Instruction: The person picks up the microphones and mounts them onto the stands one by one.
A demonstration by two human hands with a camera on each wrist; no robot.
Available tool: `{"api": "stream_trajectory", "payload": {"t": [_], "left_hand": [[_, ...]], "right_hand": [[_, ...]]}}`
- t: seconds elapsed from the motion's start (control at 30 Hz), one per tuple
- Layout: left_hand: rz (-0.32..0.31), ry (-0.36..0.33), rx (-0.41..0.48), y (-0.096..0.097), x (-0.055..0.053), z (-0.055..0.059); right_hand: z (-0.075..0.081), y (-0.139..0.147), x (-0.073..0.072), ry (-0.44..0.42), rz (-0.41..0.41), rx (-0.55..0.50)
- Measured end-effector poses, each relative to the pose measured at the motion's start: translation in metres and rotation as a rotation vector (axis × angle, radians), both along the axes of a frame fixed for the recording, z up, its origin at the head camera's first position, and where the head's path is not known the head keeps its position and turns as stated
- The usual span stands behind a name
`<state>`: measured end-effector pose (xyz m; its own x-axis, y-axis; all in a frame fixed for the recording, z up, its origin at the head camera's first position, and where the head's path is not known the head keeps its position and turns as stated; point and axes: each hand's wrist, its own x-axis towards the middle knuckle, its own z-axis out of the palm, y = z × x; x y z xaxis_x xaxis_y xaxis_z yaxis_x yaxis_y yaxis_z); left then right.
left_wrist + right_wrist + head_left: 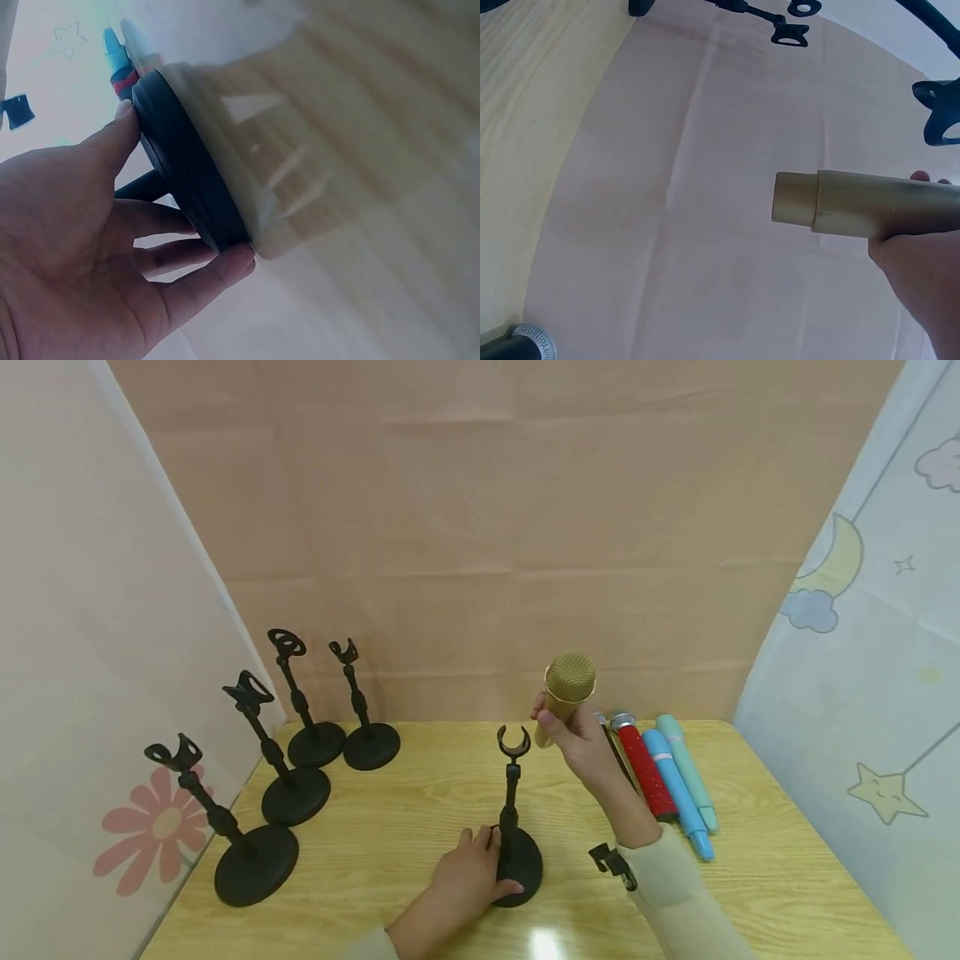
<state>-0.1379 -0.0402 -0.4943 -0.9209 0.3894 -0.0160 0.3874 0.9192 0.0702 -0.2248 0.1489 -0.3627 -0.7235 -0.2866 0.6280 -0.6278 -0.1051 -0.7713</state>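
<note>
In the head view, my right hand [588, 750] grips a gold microphone [570, 678] by its handle, mesh head up, above the table and just right of a black microphone stand [525, 868]. The handle's plain tail end [795, 199] shows in the right wrist view. My left hand [467, 875] holds the stand's round base, thumb on one side and fingers on the other, as the left wrist view shows around the base [187, 157]. Topping this stand is an upright, U-shaped clip [513, 743] with nothing in it.
Several more black stands [257, 864] with various clips stand at the table's left and back left. On the right lie a red microphone [647, 772], a blue one [678, 793], a mint one [688, 768] and a black one partly hidden by my arm. A pink-brown backdrop [480, 527] rises behind.
</note>
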Motion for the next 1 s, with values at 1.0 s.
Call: {"api": "stream_trajectory", "payload": {"t": [1.0], "left_hand": [[-0.041, 0.058, -0.147, 0.023, 0.012, 0.008]], "right_hand": [[0.008, -0.023, 0.016, 0.078, -0.031, 0.028]]}}
